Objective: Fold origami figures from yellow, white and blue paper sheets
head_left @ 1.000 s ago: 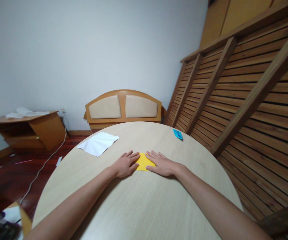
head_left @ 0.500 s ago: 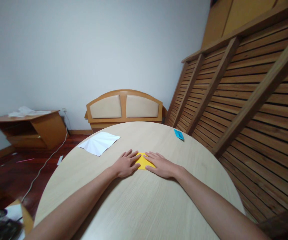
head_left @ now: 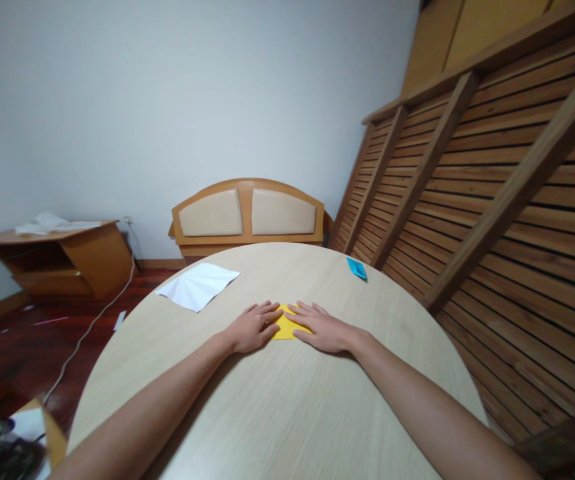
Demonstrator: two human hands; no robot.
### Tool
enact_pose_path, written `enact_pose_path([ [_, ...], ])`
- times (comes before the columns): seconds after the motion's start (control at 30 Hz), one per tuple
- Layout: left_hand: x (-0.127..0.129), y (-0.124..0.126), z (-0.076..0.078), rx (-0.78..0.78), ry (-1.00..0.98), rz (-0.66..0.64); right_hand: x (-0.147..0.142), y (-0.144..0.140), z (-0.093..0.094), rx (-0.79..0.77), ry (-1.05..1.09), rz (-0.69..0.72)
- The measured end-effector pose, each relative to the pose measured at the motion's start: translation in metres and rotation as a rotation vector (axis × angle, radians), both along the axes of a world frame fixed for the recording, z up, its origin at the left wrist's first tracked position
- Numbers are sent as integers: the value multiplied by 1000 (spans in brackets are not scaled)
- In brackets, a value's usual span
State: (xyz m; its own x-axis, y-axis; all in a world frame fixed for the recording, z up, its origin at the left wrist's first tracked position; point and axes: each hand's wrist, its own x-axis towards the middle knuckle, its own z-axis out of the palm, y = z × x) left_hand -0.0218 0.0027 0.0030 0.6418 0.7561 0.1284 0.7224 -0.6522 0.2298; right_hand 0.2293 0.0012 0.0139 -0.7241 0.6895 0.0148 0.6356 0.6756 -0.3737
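A small yellow sheet of paper (head_left: 285, 328) lies flat on the round wooden table (head_left: 287, 400), its two sides partly covered by my hands. My left hand (head_left: 253, 327) rests palm down with fingers extended, their tips on the paper's left part. From the other side, my right hand (head_left: 324, 328) also lies flat, fingers stretched over the right part of the sheet. Neither hand grips it. Whether the paper is folded cannot be made out for sure.
A creased white sheet (head_left: 198, 287) lies at the table's back left, and a small blue packet or folded paper (head_left: 356, 269) near its back right edge. Behind stands a headboard (head_left: 247, 210); slatted wood panels (head_left: 467, 187) lean at the right. A cable (head_left: 92, 333) runs across the floor.
My left hand's fingers have shifted slightly inward over the paper. The right hand has moved a touch to the right. Everything else stays in place.
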Motion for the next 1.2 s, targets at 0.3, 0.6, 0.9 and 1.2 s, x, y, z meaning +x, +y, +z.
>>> enact_pose_path([
  [0.3, -3, -1, 2, 80, 51, 55, 8, 7, 2, 187, -33, -87],
  [0.6, -4, 1, -3, 107, 46, 86, -1, 3, 5, 330, 98, 30],
  [0.9, -6, 5, -9, 132, 18, 49, -10, -1, 4, 336, 119, 32],
  [1.2, 0, -4, 13, 196, -55, -38, -7, -3, 9, 261, 134, 11],
])
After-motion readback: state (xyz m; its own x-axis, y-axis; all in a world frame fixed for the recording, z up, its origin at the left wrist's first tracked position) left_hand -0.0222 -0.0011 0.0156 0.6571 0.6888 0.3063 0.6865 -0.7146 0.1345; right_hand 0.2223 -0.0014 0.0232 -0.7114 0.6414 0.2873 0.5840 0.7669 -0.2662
